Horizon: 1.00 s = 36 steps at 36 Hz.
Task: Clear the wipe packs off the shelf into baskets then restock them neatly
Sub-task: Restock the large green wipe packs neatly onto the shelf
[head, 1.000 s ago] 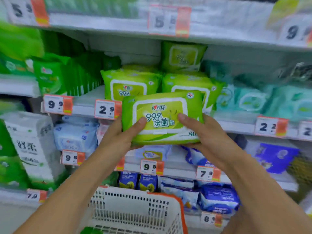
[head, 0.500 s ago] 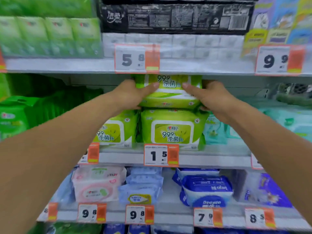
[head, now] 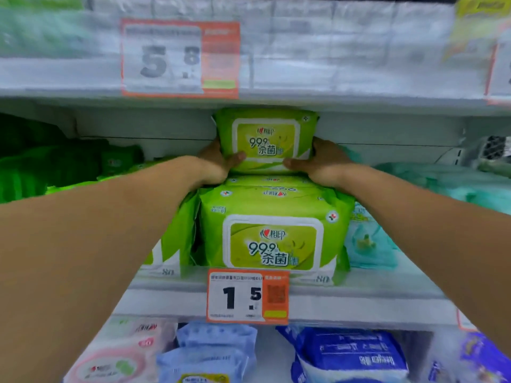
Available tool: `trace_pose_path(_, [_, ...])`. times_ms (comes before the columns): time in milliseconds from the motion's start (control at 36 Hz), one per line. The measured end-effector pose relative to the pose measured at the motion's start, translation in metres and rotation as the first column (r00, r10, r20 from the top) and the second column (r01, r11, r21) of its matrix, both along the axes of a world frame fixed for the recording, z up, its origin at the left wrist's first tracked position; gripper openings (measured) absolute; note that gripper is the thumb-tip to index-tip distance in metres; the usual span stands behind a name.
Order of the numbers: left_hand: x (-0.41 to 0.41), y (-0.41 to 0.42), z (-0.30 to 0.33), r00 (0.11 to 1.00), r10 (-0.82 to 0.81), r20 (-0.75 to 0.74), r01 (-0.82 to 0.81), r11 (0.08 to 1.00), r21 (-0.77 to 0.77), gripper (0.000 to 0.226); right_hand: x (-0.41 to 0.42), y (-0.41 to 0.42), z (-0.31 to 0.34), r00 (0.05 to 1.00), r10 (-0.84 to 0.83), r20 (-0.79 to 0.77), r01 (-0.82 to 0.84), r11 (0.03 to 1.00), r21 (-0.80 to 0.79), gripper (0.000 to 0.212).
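Both hands are at the middle shelf (head: 171, 299), setting a green wipe pack (head: 265, 139) upright on top of the green packs already stocked there. The left hand (head: 218, 165) grips the pack's left edge, thumb across the lower front; the right hand (head: 320, 164) does the same at the right edge, thumb touching the bottom of the label. The pack stands label-forward, its top close under the shelf above (head: 331, 78), its base on the lower stack (head: 273, 233).

This looks like the restocking half of the job — the placing step. To do it well, the pack should be pushed back until its face lines up with the front pack below, and centred over that stack, not overhanging toward the teal packs (head: 367, 244) on the right. An upright pack on a soft, rounded stack is likely to tip forward, so it would be wise to press it down lightly and test that it sits before the fingers let go — one hand easing off first, the other steadying. Headroom under the upper shelf seems tight, so lifting it higher would risk snagging the top seam.
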State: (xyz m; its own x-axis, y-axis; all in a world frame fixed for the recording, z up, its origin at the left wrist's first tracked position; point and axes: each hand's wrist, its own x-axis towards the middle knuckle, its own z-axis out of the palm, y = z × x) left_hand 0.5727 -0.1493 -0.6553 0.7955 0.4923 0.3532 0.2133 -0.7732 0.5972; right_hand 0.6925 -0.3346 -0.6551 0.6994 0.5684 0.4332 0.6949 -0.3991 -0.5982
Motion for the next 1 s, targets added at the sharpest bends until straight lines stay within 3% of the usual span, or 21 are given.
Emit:
trace_pose_path(167, [-0.002,0.006,-0.001,0.999,-0.051,-0.017,0.05,0.996,-0.075,0.063,-0.003,-0.002,0.003,0.994,0.051,-0.096,-0.051,0.999,0.004,0.066])
trace_pose_path(306, [-0.018,0.002,-0.003,0.994,-0.041,-0.102,0.036,0.998,-0.048,0.063,-0.018,-0.011,0.002,0.996,0.006,-0.092,-0.015,0.994,-0.104,0.069])
trace_pose_path(417, [-0.047,-0.013,0.002,0.991,0.066,-0.12,-0.064,0.998,0.02,0.067,-0.049,-0.025,0.013,0.982,-0.023,-0.186,0.001,0.993,-0.117,0.075])
trace_pose_path(500, [-0.084,-0.031,0.0,0.99,0.117,-0.077,-0.107,0.987,0.124,0.068,-0.093,-0.044,0.015,0.977,-0.203,0.058,0.211,0.959,-0.187,0.074])
trace_pose_path(556, [-0.121,-0.045,-0.018,0.993,0.027,0.115,-0.059,0.956,0.287,0.06,-0.131,-0.057,-0.003,0.938,-0.252,0.237,0.266,0.963,-0.029,0.058])
trace_pose_path(611, [-0.166,-0.063,-0.055,0.934,-0.131,0.333,-0.034,0.893,0.448,0.053,-0.178,-0.064,-0.045,0.876,-0.302,0.376,0.199,0.937,0.288,0.039])
trace_pose_path(667, [-0.212,-0.077,-0.114,0.893,-0.19,0.408,-0.006,0.901,0.434,0.042,-0.238,-0.061,-0.105,0.883,-0.28,0.376,0.055,0.858,0.51,0.023])
trace_pose_path(722, [-0.255,-0.083,-0.193,0.957,-0.084,0.279,0.015,0.971,0.241,0.035,-0.291,-0.047,-0.18,0.942,-0.08,0.325,-0.065,0.909,0.412,0.015])
trace_pose_path(778, [-0.301,-0.084,-0.281,0.989,0.061,-0.132,-0.069,0.996,-0.06,0.036,-0.332,-0.034,-0.262,0.974,0.224,0.033,-0.224,0.975,-0.008,0.029])
trace_pose_path(806, [-0.328,-0.084,-0.323,0.937,0.074,-0.341,-0.136,0.978,-0.16,0.038,-0.348,-0.032,-0.303,0.937,0.294,-0.188,-0.335,0.909,-0.248,0.042])
trace_pose_path(861, [-0.384,-0.084,-0.391,0.799,0.07,-0.598,-0.241,0.948,-0.21,0.041,-0.364,-0.04,-0.372,0.842,0.247,-0.48,-0.495,0.708,-0.504,0.059])
trace_pose_path(944, [-0.442,-0.091,-0.437,0.622,0.025,-0.782,-0.329,0.915,-0.233,0.047,-0.377,-0.06,-0.431,0.78,0.054,-0.624,-0.571,0.469,-0.674,0.073])
trace_pose_path(1000, [-0.457,-0.095,-0.446,0.545,-0.057,-0.836,-0.363,0.883,-0.297,0.048,-0.384,-0.065,-0.444,0.784,-0.039,-0.62,-0.583,0.297,-0.756,0.067])
